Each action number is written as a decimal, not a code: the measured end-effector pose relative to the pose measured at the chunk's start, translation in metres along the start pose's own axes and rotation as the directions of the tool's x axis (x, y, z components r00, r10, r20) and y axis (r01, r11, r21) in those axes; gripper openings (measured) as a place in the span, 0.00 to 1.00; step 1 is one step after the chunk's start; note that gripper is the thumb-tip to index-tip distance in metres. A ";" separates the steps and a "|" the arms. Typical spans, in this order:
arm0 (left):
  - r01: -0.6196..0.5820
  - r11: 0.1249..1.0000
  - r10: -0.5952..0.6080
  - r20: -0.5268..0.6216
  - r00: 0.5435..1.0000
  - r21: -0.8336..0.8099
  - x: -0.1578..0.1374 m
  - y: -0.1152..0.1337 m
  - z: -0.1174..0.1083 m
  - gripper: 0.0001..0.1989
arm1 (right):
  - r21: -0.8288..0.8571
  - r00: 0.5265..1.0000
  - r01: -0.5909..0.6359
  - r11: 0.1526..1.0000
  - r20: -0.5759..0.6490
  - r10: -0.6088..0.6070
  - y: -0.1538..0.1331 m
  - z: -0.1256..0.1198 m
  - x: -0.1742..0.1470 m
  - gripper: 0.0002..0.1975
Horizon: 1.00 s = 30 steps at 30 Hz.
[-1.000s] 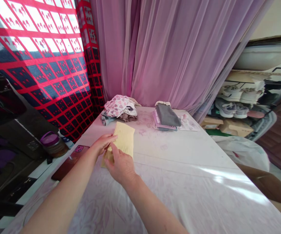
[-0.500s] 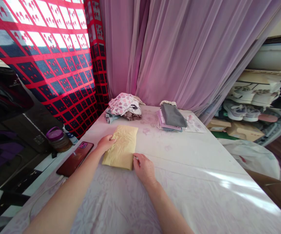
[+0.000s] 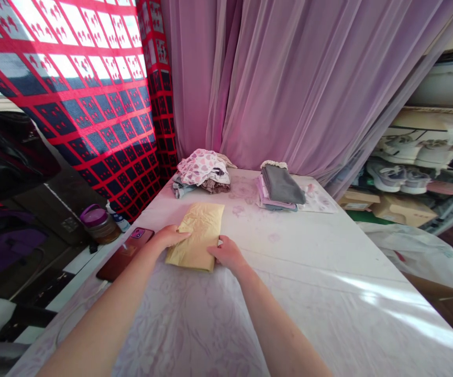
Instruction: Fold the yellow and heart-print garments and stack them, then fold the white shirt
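Observation:
A yellow folded garment (image 3: 197,225) lies flat on the table in front of me, creased on its upper face; its exact kind is hidden by the folding. My left hand (image 3: 172,235) is closed on its left edge, thumb on top and the other fingers mostly out of sight. On the opposite side, my right hand (image 3: 228,253) pinches the right edge near the lower corner, with the thumb over the cloth. Behind it sits a loose heap of clothes (image 3: 200,170), and farther right a neat stack of folded clothes (image 3: 281,186) with a grey piece on top.
A phone (image 3: 126,254) with a cable lies by the left edge of the cloth-covered table (image 3: 308,293). Past that edge stand a purple-lidded jar (image 3: 98,224) and a bottle (image 3: 118,217). Purple curtains (image 3: 289,78) hang behind; shoes (image 3: 402,175) fill a shelf at right.
My right hand has moved slightly up and onto the garment's right edge. My left hand has slid a little down and inward, its thumb now over the cloth. The view has shifted slightly.

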State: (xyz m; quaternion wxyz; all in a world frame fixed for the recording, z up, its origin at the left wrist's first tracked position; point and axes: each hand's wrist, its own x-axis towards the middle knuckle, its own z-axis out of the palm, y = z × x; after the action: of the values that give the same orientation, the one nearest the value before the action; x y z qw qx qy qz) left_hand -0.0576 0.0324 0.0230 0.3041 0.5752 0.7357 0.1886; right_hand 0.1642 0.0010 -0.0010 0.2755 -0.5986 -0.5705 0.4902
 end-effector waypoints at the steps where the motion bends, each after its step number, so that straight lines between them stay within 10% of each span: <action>1: -0.010 1.000 0.010 0.005 1.000 0.012 -0.002 0.002 0.003 0.15 | 0.015 1.000 0.015 1.000 -0.009 -0.015 0.002 -0.001 0.000 0.17; 9: -0.193 0.964 0.188 0.048 0.981 0.182 -0.005 0.063 0.044 0.14 | 0.063 0.961 0.148 0.987 -0.245 -0.129 0.031 -0.012 -0.051 0.24; 15: -0.399 0.871 0.358 0.186 0.915 0.287 -0.004 0.104 0.058 0.10 | -0.172 0.985 0.173 0.970 0.047 -0.168 0.037 -0.033 -0.092 0.10; 22: -0.296 0.879 0.304 0.039 0.952 0.374 -0.019 0.098 0.065 0.17 | -0.415 0.883 -0.052 0.908 -0.444 -0.152 0.009 -0.141 -0.014 0.15; 30: -0.326 0.867 0.416 -0.188 0.890 0.377 -0.022 0.075 0.078 0.13 | -0.388 0.977 0.027 0.921 -0.186 -0.107 0.019 -0.159 0.066 0.12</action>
State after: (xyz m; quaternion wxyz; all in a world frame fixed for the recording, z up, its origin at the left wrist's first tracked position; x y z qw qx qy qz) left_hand 0.0525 0.0262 0.0173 0.0589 0.7197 0.6650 0.1907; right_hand 0.3063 0.0961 0.0224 0.2266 -0.6680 -0.6443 0.2955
